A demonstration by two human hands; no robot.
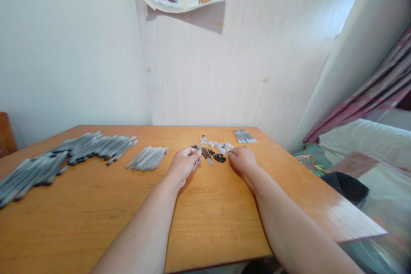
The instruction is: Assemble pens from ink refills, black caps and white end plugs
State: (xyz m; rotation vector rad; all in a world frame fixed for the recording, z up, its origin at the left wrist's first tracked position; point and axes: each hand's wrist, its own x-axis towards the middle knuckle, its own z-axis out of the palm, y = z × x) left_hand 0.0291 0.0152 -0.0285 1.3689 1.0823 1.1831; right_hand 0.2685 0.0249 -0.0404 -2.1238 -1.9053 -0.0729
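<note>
Between the thumb and fingers of my left hand point(184, 163) is a pen point(201, 142), a clear barrel with a dark upper end, held tilted upward. My right hand point(242, 158) rests on the table with its fingers drawn together at the edge of a pile of small clear pen caps point(221, 146). Whether a cap is in its fingertips is hidden. Between my hands lie several black plugs point(220, 158) and a few dark, thin refills point(206, 153) with pale tips.
On the wooden table point(212, 222), clear pen barrels point(147, 158) lie left of my left hand. Farther left spreads a large heap of dark-ended pens point(96, 147). A neat row of pens point(245, 136) lies at the back right. A dark bag point(345, 186) is beyond the right edge.
</note>
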